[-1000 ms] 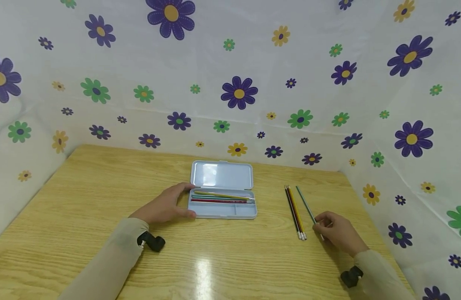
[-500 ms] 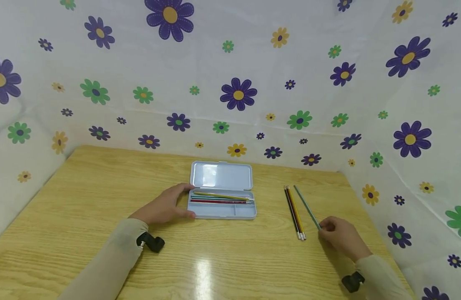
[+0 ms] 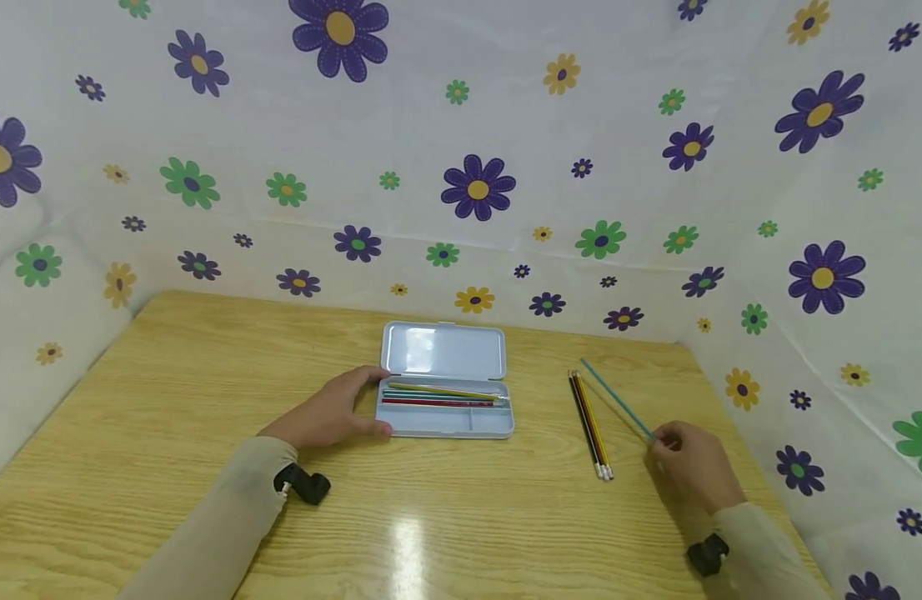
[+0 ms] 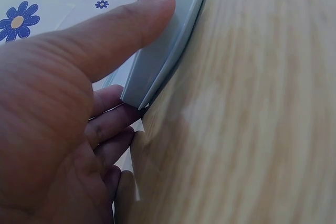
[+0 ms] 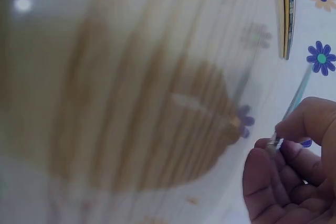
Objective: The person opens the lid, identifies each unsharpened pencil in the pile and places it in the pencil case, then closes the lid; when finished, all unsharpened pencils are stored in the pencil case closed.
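A pale blue pencil case (image 3: 423, 422) lies with its lid folded back on the wooden table. My left hand (image 3: 329, 412) grips its left end, thumb along the near side and fingers at the far side; the left wrist view shows the thumb (image 4: 131, 32) against the case wall. Yellow, green and red pencils (image 3: 438, 402) lie in the case's back compartment. On the right, my right hand (image 3: 697, 467) pinches a teal pencil (image 3: 617, 398) close to its metal-banded end. The pencil slants up and left, its far tip above the loose pencils (image 3: 592, 425) on the table.
White cloth (image 3: 536, 125) printed with flowers walls off the back and both sides of the table (image 3: 243, 358). The loose pencils lie side by side between the case and my right hand, eraser ends toward me.
My right hand has shifted slightly right with the teal pencil, and the pencil's far tip has swung left and up. The left hand and case have stayed put.
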`<state>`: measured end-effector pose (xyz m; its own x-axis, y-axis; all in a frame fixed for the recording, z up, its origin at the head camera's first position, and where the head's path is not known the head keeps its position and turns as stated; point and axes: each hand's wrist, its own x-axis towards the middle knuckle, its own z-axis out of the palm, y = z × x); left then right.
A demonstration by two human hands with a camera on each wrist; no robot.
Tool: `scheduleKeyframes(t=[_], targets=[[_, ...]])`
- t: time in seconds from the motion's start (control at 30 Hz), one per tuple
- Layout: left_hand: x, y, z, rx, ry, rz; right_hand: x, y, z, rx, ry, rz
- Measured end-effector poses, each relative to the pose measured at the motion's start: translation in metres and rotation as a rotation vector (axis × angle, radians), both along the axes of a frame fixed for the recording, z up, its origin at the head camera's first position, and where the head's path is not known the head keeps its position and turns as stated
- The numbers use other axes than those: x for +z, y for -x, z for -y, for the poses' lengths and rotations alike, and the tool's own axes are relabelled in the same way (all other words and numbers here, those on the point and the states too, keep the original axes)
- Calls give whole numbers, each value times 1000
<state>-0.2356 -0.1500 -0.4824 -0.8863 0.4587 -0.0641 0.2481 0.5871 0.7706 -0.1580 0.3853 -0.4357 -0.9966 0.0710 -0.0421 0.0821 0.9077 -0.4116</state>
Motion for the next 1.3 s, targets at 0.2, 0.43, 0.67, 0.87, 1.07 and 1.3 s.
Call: scheduleKeyframes(t=[0.2,0.43,0.67,0.87,1.07,1.3], targets=[[3,-2,1,-5,1,-17,-1,3,2,73,-32,-145],[5,-2,2,0,10,-6,7,9,17,173,-89,-377],[4,0,2,2,2,-13,14,17,36,230,-96,-442],[1,2,2,-1,1,-10,15,26,58,284,-74,-477],[0,2,1,-3,-4,-9,13,35,87,339,-32,-462],[0,0,1,-3,-10,-3,12,44,121,395,-21,-462]])
